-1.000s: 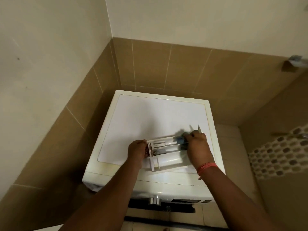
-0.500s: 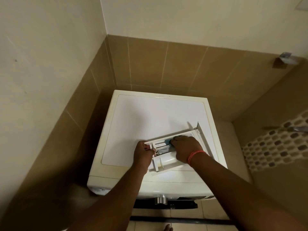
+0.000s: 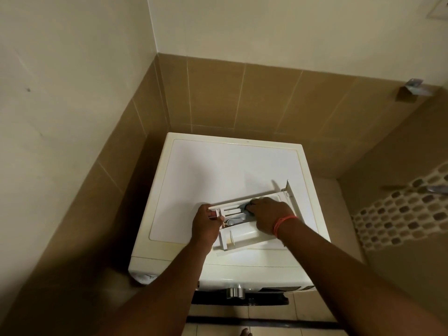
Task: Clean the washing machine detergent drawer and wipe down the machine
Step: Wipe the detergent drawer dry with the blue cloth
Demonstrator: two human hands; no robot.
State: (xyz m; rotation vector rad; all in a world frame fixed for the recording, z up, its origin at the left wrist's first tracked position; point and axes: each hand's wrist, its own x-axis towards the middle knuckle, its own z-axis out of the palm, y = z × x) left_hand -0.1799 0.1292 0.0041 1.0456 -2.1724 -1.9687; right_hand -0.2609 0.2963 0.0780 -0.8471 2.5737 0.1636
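We are looking down from head height at a white front-loading washing machine (image 3: 232,170) pushed into a corner of brown-tiled wall. The detergent drawer (image 3: 252,221) has been taken out and lies on the machine's flat top, toward the front right, directly under our hands. Its long axis runs roughly left to right across us, angled so that the right end, where the upright front panel stands, sits a little farther from us than the left end. Our left hand (image 3: 206,224) is closed around the drawer's left end, fingers wrapped over the rim, holding it steady. Our right hand (image 3: 271,214), with an orange-red thread band (image 3: 282,223) at the wrist, is pressed down into the middle compartments, fingers curled over a small grey-blue object (image 3: 246,207); it may be a cloth or scrubber, but it is too hidden to say which. The two hands are near each other but not touching, with the open left compartments between them. We judge this to be scrubbing inside the drawer, with wiping the machine not yet begun. Any coming stroke runs along the drawer's length, and the right hand is nearer the uncleaned sections on either side. At the bottom edge we can see the machine's silver dial (image 3: 234,292).
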